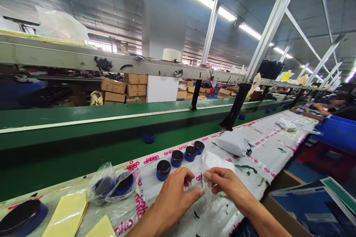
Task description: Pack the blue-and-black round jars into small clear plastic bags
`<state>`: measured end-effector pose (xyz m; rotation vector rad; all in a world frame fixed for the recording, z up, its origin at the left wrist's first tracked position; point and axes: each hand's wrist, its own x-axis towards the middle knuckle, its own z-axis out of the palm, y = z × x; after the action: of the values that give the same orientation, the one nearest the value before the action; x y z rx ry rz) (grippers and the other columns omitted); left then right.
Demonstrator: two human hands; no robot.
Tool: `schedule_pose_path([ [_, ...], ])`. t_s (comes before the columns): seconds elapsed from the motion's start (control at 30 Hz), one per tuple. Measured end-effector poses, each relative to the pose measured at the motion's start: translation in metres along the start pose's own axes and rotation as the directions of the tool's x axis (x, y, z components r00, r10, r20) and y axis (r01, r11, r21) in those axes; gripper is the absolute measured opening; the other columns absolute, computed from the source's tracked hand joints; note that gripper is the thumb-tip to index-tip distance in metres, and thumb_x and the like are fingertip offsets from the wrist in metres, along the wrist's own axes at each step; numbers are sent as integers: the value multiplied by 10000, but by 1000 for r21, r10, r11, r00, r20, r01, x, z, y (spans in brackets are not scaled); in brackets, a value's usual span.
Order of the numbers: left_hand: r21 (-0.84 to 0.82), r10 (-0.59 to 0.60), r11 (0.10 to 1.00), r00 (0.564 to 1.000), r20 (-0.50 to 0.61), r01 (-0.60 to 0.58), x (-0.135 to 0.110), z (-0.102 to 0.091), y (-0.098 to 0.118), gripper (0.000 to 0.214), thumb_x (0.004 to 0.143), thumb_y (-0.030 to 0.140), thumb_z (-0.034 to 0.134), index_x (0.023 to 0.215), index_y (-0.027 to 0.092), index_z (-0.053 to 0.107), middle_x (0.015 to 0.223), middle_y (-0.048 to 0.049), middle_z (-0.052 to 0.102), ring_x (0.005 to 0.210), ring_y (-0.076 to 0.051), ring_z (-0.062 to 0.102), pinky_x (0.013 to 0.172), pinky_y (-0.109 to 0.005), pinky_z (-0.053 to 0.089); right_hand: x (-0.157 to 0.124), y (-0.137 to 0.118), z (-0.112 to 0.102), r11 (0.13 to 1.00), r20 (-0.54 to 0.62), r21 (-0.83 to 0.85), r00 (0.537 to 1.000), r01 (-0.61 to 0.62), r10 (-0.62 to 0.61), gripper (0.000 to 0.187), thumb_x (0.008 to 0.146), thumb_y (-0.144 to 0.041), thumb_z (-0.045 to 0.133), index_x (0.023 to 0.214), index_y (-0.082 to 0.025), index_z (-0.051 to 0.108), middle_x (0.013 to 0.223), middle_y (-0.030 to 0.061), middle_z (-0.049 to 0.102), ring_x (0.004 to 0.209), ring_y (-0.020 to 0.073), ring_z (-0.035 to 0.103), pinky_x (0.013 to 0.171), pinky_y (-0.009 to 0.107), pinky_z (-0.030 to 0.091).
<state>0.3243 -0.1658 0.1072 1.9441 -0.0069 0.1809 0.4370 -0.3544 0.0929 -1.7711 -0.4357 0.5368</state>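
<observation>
My left hand [175, 196] and my right hand [228, 189] hold a thin clear plastic bag [208, 192] between them, pinching it near its top. A white paper sheet [216, 163] stands up from the bag, and I cannot tell if it is inside. Just beyond my left hand stands a row of several blue jars with black lids [180, 156]. Further left lie two similar jars in crumpled clear plastic [111, 187]. Two yellow sheets [66, 214] and a black-and-blue disc [20, 219] lie at the lower left.
The table has a white cover printed with pink "anko" logos [258, 155]. Grey mailer bags [232, 143] lie on it. A green conveyor belt [83, 126] runs behind, with a blue jar [149, 137] at its side. An open cardboard box [280, 207] sits at lower right, and a co-worker [333, 105] sits far right.
</observation>
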Motion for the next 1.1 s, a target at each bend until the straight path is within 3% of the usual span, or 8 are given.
schedule_pose_path([
  [0.13, -208, -112, 972, 994, 16, 113, 23, -2, -6, 478, 763, 620, 635, 875, 159, 569, 779, -32, 613, 696, -165, 551, 644, -281, 428, 6, -22, 36, 986, 112, 159, 992, 46, -64, 337, 726, -469, 793, 725, -176, 626, 667, -21, 596, 630, 123, 513, 562, 228, 425],
  [0.3, -166, -161, 973, 987, 9, 160, 19, -38, -13, 490, 808, 677, 508, 806, 188, 483, 735, -44, 637, 666, -160, 611, 655, -280, 498, 35, -35, 58, 981, 337, 191, 935, 46, -109, 333, 715, -428, 806, 764, -175, 596, 709, 5, 664, 638, 138, 588, 566, 240, 474],
  [0.37, -46, -158, 987, 987, -42, 156, 13, -60, -11, 395, 855, 582, 509, 793, 193, 482, 736, -50, 661, 696, -175, 641, 669, -281, 509, 52, -41, 63, 967, 316, 15, 917, 253, -244, 309, 795, -456, 733, 778, -177, 601, 684, -2, 653, 600, 140, 592, 531, 244, 481],
  [0.47, 268, -91, 953, 975, -202, 144, 6, -94, -3, 203, 869, 368, 580, 785, 187, 537, 752, -36, 661, 727, -199, 628, 689, -303, 475, 81, -54, 75, 737, 191, -357, 817, 574, -544, 269, 923, -422, 594, 816, -179, 632, 654, -6, 640, 561, 142, 584, 507, 246, 466],
  [0.6, 692, 99, 703, 940, -325, 165, 7, -120, 7, 199, 923, 98, 444, 915, 166, 631, 973, -100, 652, 955, -286, 599, 876, -424, 410, 108, -65, 96, 504, 121, -559, 666, 658, -736, 178, 992, -279, 508, 952, -196, 660, 952, 72, 704, 846, 191, 627, 751, 309, 481],
  [0.8, 915, 111, 364, 967, -229, 175, 20, -91, -18, 315, 892, -28, 422, 1050, 100, 663, 988, -174, 685, 962, -342, 641, 883, -478, 444, 119, -30, 102, 111, 346, -729, 505, 675, -791, 225, 970, -127, 531, 796, -193, 657, 906, 85, 697, 836, 221, 570, 798, 368, 420],
  [0.93, 950, 60, 289, 988, -141, 118, 21, -68, -43, 273, 889, -15, 484, 1034, 105, 681, 976, -155, 727, 958, -318, 679, 959, -497, 443, 112, -4, 94, -30, 413, -784, 484, 620, -771, 163, 924, -113, 623, 788, -197, 656, 907, 66, 690, 869, 230, 566, 889, 412, 408],
  [1.1, 956, 40, 284, 995, -92, 77, 12, -66, -51, 259, 930, 38, 447, 1009, 121, 679, 976, -140, 743, 958, -305, 696, 973, -508, 447, 95, 3, 90, -80, 428, -811, 493, 580, -757, 77, 869, -146, 700, 847, -213, 670, 1054, 50, 697, 1049, 248, 567, 1043, 456, 353],
])
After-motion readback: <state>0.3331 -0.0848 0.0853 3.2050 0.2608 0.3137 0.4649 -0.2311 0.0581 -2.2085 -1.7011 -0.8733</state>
